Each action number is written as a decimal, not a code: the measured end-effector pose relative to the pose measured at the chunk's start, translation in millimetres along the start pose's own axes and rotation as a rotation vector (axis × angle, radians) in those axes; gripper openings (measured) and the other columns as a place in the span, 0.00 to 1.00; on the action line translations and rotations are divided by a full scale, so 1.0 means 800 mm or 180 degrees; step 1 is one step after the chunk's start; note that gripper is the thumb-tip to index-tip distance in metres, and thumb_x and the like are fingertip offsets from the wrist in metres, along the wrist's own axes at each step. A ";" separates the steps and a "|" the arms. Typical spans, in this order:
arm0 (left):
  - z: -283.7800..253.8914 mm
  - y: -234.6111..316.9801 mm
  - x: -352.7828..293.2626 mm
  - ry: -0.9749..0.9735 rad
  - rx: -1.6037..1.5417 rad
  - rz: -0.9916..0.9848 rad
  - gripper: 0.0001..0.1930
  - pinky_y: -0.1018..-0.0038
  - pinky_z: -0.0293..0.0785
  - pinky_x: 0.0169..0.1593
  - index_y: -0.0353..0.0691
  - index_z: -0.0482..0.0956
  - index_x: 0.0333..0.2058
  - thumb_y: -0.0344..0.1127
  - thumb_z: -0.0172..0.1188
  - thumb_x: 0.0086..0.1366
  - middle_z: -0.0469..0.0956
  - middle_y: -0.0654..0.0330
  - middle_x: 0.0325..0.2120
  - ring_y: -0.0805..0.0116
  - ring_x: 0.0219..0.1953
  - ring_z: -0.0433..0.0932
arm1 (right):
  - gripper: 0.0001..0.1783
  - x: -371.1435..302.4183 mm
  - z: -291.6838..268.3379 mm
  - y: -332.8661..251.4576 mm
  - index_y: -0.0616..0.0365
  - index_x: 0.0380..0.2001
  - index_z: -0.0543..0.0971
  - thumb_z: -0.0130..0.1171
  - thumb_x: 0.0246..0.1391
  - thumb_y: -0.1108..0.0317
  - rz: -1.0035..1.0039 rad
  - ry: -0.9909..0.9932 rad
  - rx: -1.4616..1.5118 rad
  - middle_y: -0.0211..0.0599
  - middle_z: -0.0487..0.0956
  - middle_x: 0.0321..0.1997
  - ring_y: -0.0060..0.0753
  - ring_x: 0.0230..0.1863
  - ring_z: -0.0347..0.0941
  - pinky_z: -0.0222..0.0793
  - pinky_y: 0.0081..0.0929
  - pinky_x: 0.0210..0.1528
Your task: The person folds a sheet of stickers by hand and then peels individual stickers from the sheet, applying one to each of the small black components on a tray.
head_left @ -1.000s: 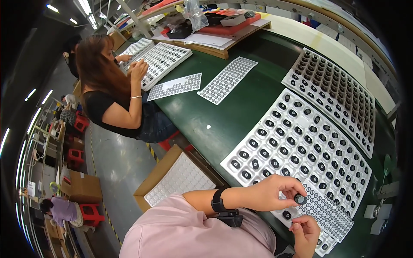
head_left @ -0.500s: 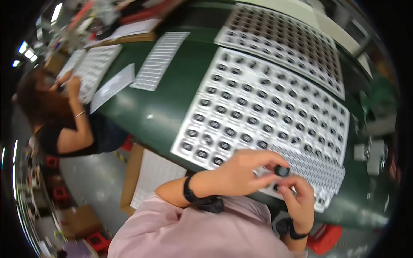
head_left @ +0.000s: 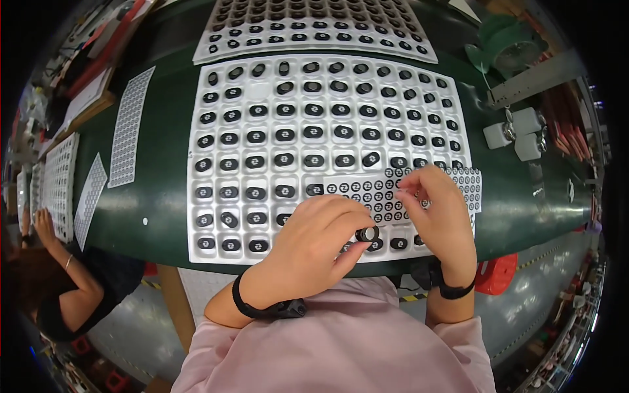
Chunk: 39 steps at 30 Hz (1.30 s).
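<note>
My left hand (head_left: 321, 245) pinches a small black oval part (head_left: 368, 234) with a pale round face between thumb and fingers, just above the near edge of a white moulded tray (head_left: 259, 91). Rows of like black parts, most with a round white mark on top, fill the tray's pockets. My right hand (head_left: 436, 209) is over a sheet of round stickers (head_left: 367, 195) that lies across the tray's near right side. Its thumb and forefinger tips are close together at the sheet; what is between them, if anything, is too small to tell.
Behind stands another tray of black parts (head_left: 314, 39). Two sticker sheets (head_left: 133, 128) (head_left: 90, 200) lie to the left, near a co-worker's hand (head_left: 44, 226) at another tray (head_left: 60, 190). White-capped bottles (head_left: 527, 134) and a green fan (head_left: 511, 42) stand right; a red stool (head_left: 496, 274) is below.
My view has turned to the right and levelled over the tray. My hands were close together at the black part; now the right has moved away to the sticker sheet, while the left keeps the part.
</note>
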<state>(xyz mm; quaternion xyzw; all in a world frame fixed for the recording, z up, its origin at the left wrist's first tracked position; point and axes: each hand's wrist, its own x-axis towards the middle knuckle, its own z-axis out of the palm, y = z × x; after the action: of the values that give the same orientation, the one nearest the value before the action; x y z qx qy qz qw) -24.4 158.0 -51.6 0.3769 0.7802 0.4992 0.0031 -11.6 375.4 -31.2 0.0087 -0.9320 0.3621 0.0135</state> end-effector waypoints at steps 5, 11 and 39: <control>0.009 -0.008 0.007 -0.0238 0.0177 -0.0045 0.17 0.65 0.71 0.45 0.35 0.76 0.37 0.23 0.66 0.46 0.71 0.51 0.52 0.56 0.43 0.73 | 0.07 0.022 0.012 0.009 0.63 0.32 0.75 0.62 0.49 0.76 0.0081 0.0228 -0.0206 0.36 0.76 0.29 0.29 0.30 0.72 0.69 0.25 0.32; 0.020 -0.018 0.005 -0.0258 0.0076 -0.0206 0.16 0.64 0.71 0.46 0.35 0.75 0.37 0.24 0.66 0.47 0.68 0.48 0.55 0.55 0.43 0.73 | 0.07 0.027 0.019 0.016 0.63 0.32 0.75 0.62 0.49 0.76 0.0230 0.0145 -0.0291 0.36 0.76 0.30 0.29 0.30 0.73 0.68 0.24 0.32; 0.037 -0.036 -0.012 0.0057 0.0096 -0.0079 0.13 0.63 0.71 0.43 0.37 0.72 0.32 0.30 0.66 0.47 0.65 0.44 0.57 0.53 0.44 0.72 | 0.04 0.023 0.034 0.034 0.64 0.30 0.69 0.54 0.55 0.79 0.0331 -0.0024 0.0557 0.28 0.66 0.27 0.20 0.27 0.60 0.58 0.17 0.31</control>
<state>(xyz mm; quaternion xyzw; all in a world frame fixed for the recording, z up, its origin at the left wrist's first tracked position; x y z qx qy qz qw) -23.6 168.9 -92.4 0.3627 0.7923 0.4907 -0.0033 -31.2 376.9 -68.7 -0.0371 -0.8960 0.4423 -0.0096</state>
